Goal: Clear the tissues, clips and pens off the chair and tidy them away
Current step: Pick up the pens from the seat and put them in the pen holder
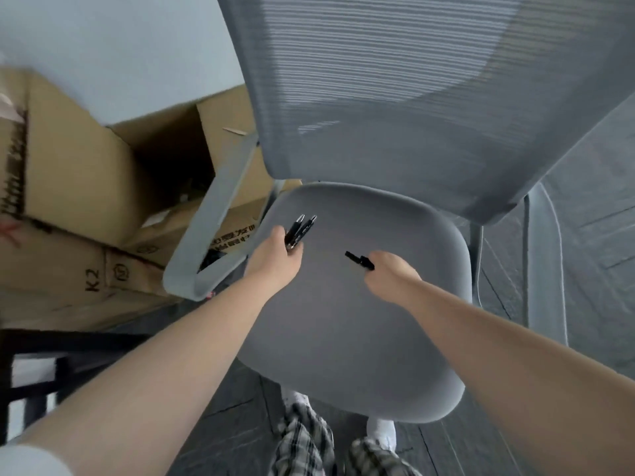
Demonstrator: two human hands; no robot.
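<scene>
A grey office chair with a padded seat [360, 321] and a mesh back fills the middle of the view. Above the seat's left part, my left hand [275, 262] grips two black pens [299, 230] with silver tips pointing up and away. My right hand [388, 273] hovers over the seat's right part and holds a small black object [359, 260], which pokes out to the left; I cannot tell whether it is a clip or a pen. No tissues show on the seat.
Stacked cardboard boxes [68, 187] stand left of the chair, one of them open [165, 159]. The chair's left armrest [209, 231] juts toward them. A black frame [31, 365] sits at the lower left. Dark flooring surrounds the chair; my feet are below the seat's front edge.
</scene>
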